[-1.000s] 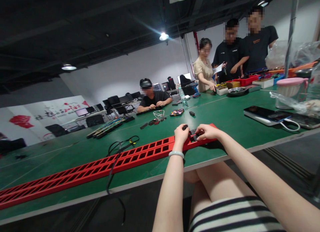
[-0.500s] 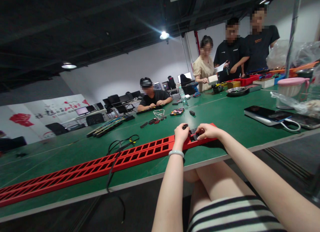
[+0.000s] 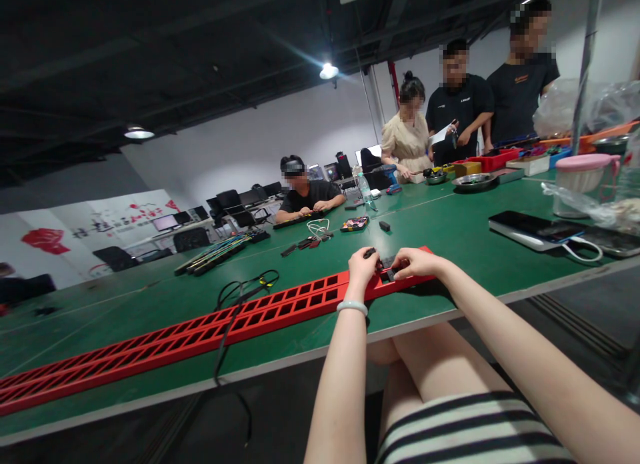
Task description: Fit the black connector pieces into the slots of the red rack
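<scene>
A long red slotted frame [image 3: 170, 344] lies along the near edge of the green table, with two rows of openings. At its right end my left hand [image 3: 362, 271] is closed around a small black part [image 3: 369, 253] that shows above the fingers. Just to the right, my right hand [image 3: 413, 263] has its thumb and fingers pinched at a dark piece [image 3: 389, 275] set in the frame's end opening. Both hands rest close together over the red frame. The fingertips partly hide the dark pieces, and their exact kind cannot be made out.
A black strap [image 3: 225, 337] crosses the frame and hangs over the table edge. Beyond lie a bundle of rods [image 3: 215, 254], a white cable [image 3: 318, 229], a small black block [image 3: 385, 226] and a bottle [image 3: 366, 192]. Phones [image 3: 537, 227] lie at right; several people are across the table.
My hands stay almost in place, with only slight finger movement. Across the table, a standing person has lowered a pale box to the tabletop.
</scene>
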Motion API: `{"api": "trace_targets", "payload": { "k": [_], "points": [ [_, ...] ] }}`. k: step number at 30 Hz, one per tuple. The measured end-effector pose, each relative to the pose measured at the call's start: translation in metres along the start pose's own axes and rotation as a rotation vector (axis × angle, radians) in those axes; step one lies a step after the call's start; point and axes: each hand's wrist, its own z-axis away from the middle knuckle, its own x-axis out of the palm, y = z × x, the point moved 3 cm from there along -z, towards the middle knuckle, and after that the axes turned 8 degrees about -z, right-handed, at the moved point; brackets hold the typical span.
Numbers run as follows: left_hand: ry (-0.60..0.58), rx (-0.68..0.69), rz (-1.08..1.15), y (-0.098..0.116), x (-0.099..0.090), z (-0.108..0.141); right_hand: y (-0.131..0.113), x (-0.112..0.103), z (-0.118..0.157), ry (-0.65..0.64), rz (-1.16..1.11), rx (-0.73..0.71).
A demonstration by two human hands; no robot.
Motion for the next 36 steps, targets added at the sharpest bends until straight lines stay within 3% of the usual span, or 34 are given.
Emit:
{"api": "trace_targets", "payload": {
  "k": [6, 18, 36],
  "points": [
    [-0.074, -0.010, 0.178, 0.001, 0.002, -0.002, 0.004, -0.001, -0.003, 0.016, 0.025, -0.030],
    [-0.081, -0.003, 0.213, -0.003, 0.005, -0.004, 0.003, -0.001, -0.003, -0.040, 0.056, -0.054],
    [-0.091, -0.039, 0.241, 0.005, 0.003, 0.000, -0.007, 0.004, 0.000, -0.010, 0.058, -0.059]
  ]
}}
